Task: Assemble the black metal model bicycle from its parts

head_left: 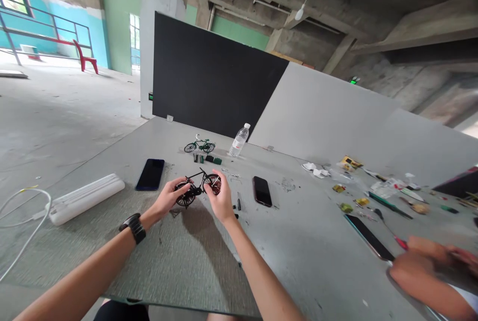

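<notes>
Between my two hands a small black model bicycle (195,189) is held just above the table, its two spoked wheels showing. My left hand (170,197) grips the wheel at the left end, thumb and fingers closed on it. On the other wheel my right hand (219,195) is closed, thumb in front. Beyond them stands a finished-looking green model bicycle (200,146), with several small dark green and black pieces (207,160) lying before it. A small dark screwdriver-like tool (239,201) rests right of my right hand.
A dark phone (150,174) and a white power strip (87,198) lie to the left. Another phone (262,191) is on the right, and a water bottle (239,141) stands by the partition (216,77). At far right, another person's arm (429,276) rests near scattered tools and a phone (369,237).
</notes>
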A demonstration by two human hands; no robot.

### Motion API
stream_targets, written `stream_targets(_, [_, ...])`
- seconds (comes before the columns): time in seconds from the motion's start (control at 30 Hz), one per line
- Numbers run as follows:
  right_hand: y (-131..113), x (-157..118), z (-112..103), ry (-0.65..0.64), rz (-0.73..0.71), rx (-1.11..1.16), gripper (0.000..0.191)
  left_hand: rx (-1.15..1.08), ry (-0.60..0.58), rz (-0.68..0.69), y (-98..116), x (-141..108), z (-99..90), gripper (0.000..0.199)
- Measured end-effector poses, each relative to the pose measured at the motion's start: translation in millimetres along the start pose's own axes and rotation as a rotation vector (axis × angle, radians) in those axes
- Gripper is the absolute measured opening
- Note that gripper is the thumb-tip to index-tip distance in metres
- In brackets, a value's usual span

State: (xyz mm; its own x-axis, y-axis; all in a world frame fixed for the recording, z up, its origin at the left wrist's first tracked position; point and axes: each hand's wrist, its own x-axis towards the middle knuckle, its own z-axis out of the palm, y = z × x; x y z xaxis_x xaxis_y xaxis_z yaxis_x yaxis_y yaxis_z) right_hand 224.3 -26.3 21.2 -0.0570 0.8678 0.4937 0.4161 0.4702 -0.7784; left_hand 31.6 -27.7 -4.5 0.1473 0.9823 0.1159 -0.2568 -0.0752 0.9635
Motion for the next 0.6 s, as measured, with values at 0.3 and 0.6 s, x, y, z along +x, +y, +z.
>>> stream_targets(0.3, [8.6, 12.6, -34.5, -0.373, -0.062, -0.202, 0.088, 0.015, 0.027, -0.012, 8.5, 1.4, 1.2, 0.042])
stream_targets(0.6, [20.1, -1.9, -23.0, -0.166, 0.278, 0.402, 0.039, 0.268, -0.009, 0.065, 9.5, -1.2, 4.7, 0.04])
